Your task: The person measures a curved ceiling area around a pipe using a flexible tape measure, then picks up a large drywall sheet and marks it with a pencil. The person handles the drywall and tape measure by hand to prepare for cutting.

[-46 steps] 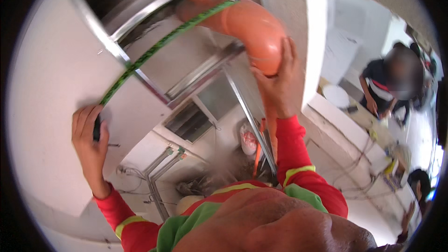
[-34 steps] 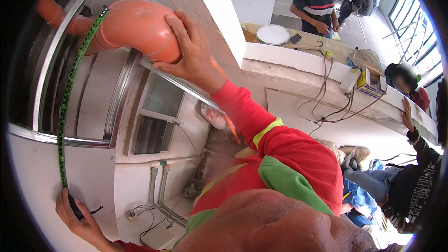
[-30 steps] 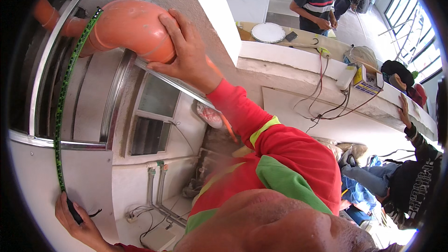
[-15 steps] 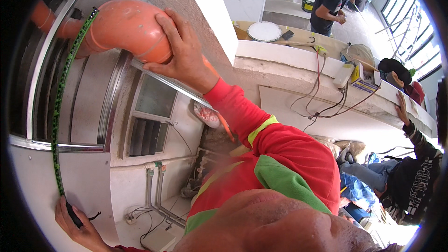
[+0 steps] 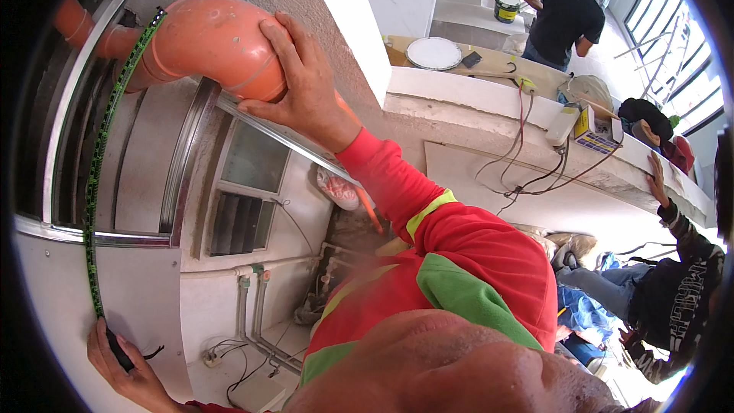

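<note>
An orange pipe elbow (image 5: 210, 42) sits at the upper left, joined to more orange pipe behind a metal frame. My right hand (image 5: 310, 88) grips its rounded end, fingers over the top and thumb beneath. At the lower left, my left hand (image 5: 126, 367) is closed around a dark tape measure case (image 5: 119, 352) with a short black cord. Its green blade (image 5: 93, 183) runs up from the case, bowing past the frame, and its tip lies by the elbow's collar. My red sleeve reaches across the middle.
A shiny metal frame (image 5: 130, 240) borders the opening behind the blade. A ledge (image 5: 474, 103) at the upper right bears a white lid (image 5: 433, 53), wires and a box (image 5: 598, 130). One person (image 5: 569, 11) stands beyond it; another, in black (image 5: 673, 298), is at the right, a hand on the ledge.
My hands, the tape measure and the pipe elbow stay nearly where they were. Beyond the ledge, the person in the dark shirt has shifted right and turned.
</note>
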Motion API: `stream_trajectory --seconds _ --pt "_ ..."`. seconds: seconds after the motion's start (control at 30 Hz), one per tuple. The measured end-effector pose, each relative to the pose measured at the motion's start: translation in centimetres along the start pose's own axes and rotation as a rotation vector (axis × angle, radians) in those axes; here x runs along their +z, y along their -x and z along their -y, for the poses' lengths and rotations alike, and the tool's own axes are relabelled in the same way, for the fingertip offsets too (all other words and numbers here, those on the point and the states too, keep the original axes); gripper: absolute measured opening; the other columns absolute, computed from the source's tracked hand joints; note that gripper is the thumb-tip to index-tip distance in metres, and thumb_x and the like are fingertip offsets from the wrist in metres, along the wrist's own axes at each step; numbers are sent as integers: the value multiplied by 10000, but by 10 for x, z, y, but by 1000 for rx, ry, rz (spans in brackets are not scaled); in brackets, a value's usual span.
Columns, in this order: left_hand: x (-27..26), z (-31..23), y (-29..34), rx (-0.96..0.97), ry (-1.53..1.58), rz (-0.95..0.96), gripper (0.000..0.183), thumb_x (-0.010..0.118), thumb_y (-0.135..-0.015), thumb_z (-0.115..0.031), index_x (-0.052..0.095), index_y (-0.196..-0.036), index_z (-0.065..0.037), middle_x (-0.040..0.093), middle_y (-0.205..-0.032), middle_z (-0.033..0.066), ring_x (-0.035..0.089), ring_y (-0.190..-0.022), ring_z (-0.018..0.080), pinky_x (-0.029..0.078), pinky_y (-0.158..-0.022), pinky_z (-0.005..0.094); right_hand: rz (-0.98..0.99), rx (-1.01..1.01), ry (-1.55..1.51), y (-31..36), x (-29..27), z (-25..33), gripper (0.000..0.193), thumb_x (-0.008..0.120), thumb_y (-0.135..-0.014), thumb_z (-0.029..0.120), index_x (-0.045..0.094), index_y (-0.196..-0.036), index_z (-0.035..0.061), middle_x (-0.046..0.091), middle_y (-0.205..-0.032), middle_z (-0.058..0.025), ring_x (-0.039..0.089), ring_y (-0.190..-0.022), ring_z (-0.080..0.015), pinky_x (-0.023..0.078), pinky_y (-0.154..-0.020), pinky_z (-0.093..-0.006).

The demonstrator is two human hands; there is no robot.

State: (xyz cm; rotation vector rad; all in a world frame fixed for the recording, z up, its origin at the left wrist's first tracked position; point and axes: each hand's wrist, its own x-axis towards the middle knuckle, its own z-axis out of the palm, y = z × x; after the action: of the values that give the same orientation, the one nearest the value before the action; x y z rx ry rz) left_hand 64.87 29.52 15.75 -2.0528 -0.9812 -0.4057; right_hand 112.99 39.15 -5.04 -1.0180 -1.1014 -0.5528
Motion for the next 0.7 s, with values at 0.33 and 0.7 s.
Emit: stream_trajectory --seconds 0.33,0.7 --pt "-2 -2 -1 3 11 3 333 549 -1039 -38 598 -1365 10 603 -1353 205 551 -1284 374 428 -1105 491 20 -11 48 -3 -7 5 1119 887 -666 603 419 -1529 67 432 -1492 -278 509 -1321 -476 450 -1079 -541" --pt "-4 -9 -3 -17 13 -6 323 559 -1030 -38 617 -1343 20 613 -1331 220 562 -1259 392 436 -1079 490 16 34 -25 -2 -4 6 1115 928 -614 476 421 -1536 107 416 -1516 -246 477 -1334 -450 415 -1092 -535"
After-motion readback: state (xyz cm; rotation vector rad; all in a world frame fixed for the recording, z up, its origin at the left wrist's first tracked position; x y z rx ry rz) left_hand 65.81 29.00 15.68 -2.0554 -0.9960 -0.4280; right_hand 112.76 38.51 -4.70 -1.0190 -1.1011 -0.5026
